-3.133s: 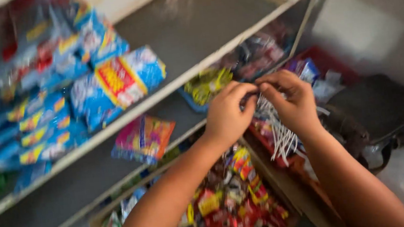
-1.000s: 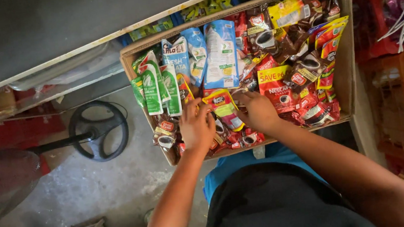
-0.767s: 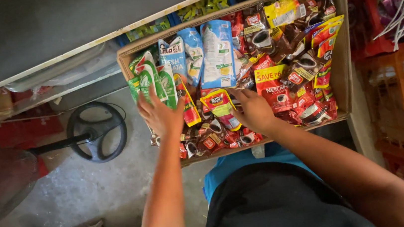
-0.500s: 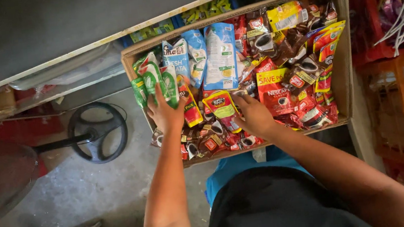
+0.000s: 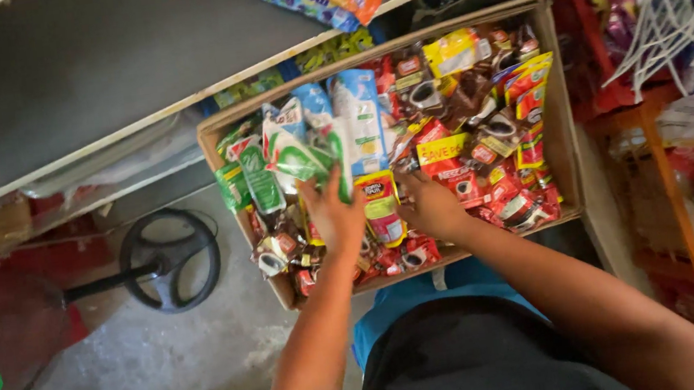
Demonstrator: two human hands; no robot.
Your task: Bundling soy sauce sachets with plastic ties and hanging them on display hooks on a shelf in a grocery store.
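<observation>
Where the open cardboard box (image 5: 561,125) sits on the person's lap, both hands are down among its glossy, crinkled sachets. The left hand (image 5: 333,214) has its fingers closed round a fan of green-and-white foil sachets (image 5: 295,153), lifted a little above the heap at the box's left side. The right hand (image 5: 433,207) lies flat and spread on the red and brown sachets (image 5: 491,180) near the middle, fingers released, just beside a yellow-and-red packet (image 5: 381,204). A smooth grey shelf (image 5: 95,84) runs above the box, and a round black fan base (image 5: 169,258) rests on the rough concrete floor (image 5: 151,370).
</observation>
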